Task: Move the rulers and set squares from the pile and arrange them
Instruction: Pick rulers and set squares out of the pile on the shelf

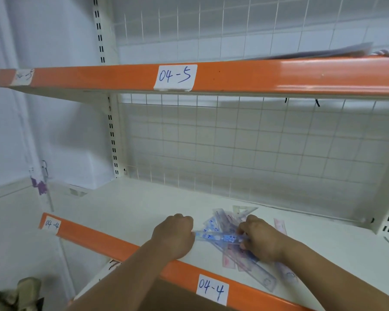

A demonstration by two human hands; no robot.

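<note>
Right, from my seat the whole move turns on one blue ruler [218, 236], which lies with its long axis running left to right across the lower middle of the frame, spanning the gap between both hands. The left hand [173, 235] sits at its left end, knuckles up and fingers curled under; the ruler's tip disappears into them, so I read that as a grip, though the fingertips themselves are hidden. The right hand [262, 240] is at the other end, fingers bent and pinching the ruler from above. Directly behind and under the ruler is the pile [222, 221], a loose fan of clear blue and pink rulers lying at crossed angles on the shelf [133, 212], with a set square [244, 209] poking out at its far edge and a pink ruler [280, 225] lying just right of the right hand. More long rulers [263, 277] trail toward the lower right, close to the orange lip [94, 237]. The bare stretch of shelf lies to the left of the frame, so I judge the left hand the nearer one to carry the ruler out that way, sliding it along its own length clear of the pile.
</note>
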